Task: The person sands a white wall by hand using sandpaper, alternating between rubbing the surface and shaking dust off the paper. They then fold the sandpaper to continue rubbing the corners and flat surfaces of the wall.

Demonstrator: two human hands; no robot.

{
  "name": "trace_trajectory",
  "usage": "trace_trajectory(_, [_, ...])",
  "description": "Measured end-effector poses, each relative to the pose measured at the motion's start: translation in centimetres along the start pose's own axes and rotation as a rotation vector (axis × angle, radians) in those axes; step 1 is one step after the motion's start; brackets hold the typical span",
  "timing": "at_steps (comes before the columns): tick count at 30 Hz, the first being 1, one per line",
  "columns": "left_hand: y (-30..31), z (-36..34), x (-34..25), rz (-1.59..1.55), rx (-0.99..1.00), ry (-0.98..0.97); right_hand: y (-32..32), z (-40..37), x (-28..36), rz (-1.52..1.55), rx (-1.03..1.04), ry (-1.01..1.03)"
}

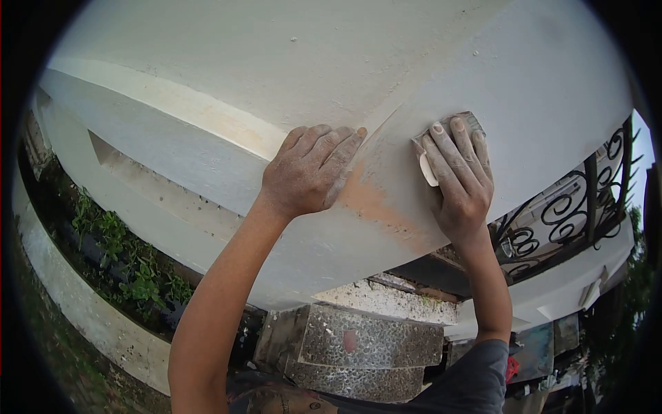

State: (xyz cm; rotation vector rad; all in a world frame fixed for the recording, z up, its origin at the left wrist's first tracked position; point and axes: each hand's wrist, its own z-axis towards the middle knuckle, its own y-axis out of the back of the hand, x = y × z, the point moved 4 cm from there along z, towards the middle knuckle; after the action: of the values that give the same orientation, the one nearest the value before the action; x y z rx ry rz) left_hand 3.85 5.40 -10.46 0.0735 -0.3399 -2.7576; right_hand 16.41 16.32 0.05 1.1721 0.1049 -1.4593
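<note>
Dust covers the fingers of both my hands. My left hand (314,168) rests against the edge of a pale wall (296,76), its fingers bent and pressed together; whether anything is under them is hidden. To the right, my right hand (460,176) presses a grey sanding block (472,123) with a whitish side flat on the wall face. Between my hands lies an orange-brown patch (376,203) where the wall's coating looks worn, beside a corner line running up and right.
Green plants (138,276) grow in a dark channel below left, bordered by a pale curb (89,297). A black wrought-iron railing (562,210) stands at the right. Pebbled steps (372,334) lie below, near a red item (512,369).
</note>
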Motion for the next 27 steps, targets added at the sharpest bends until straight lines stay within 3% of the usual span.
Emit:
trace_trajectory(1, [0.1, -0.2, -0.2, -0.023, -0.012, 0.002, -0.5, -0.3, 0.5, 0.076, -0.048, 0.016])
trace_trajectory(3, [0.3, 0.2, -0.2, -0.057, -0.052, -0.006, -3.4, -2.5, 4.2, 0.185, 0.185, 0.038])
trace_trajectory(6, [0.1, 0.2, -0.1, -0.067, -0.044, -0.013, -4.3, -2.9, 4.5, 0.261, 0.242, 0.132])
trace_trajectory(11, [-0.1, -0.2, 0.0, -0.035, 0.004, -0.005, -1.8, -1.2, 1.9, -0.026, 0.001, -0.114])
trace_trajectory(13, [0.1, 0.0, 0.1, -0.038, -0.001, -0.006, -4.4, -3.5, 5.6, 0.197, 0.219, 0.058])
trace_trajectory(15, [-0.1, -0.1, 0.0, -0.041, 0.0, -0.003, -4.4, -3.7, 4.8, 0.232, 0.251, 0.155])
trace_trajectory(17, [0.1, 0.3, 0.2, -0.042, -0.013, -0.032, -1.2, -0.7, 1.6, 0.064, 0.094, -0.002])
trace_trajectory(19, [0.1, -0.1, -0.2, -0.058, -0.009, -0.043, -1.4, -0.8, -0.5, -0.049, -0.079, 0.037])
trace_trajectory(21, [0.2, 0.1, 0.0, -0.052, -0.02, -0.05, -2.3, -1.4, 2.7, 0.043, 0.042, -0.058])
trace_trajectory(23, [0.1, 0.1, -0.2, -0.07, -0.017, -0.02, -4.9, -3.6, 6.0, 0.206, 0.27, 0.103])
trace_trajectory(25, [0.2, 0.3, 0.0, -0.053, -0.016, -0.015, -3.9, -2.4, 4.4, 0.185, 0.23, 0.127])
trace_trajectory(27, [0.0, 0.0, 0.0, -0.024, 0.005, -0.027, -0.8, 0.0, 0.9, -0.018, 0.012, -0.059])
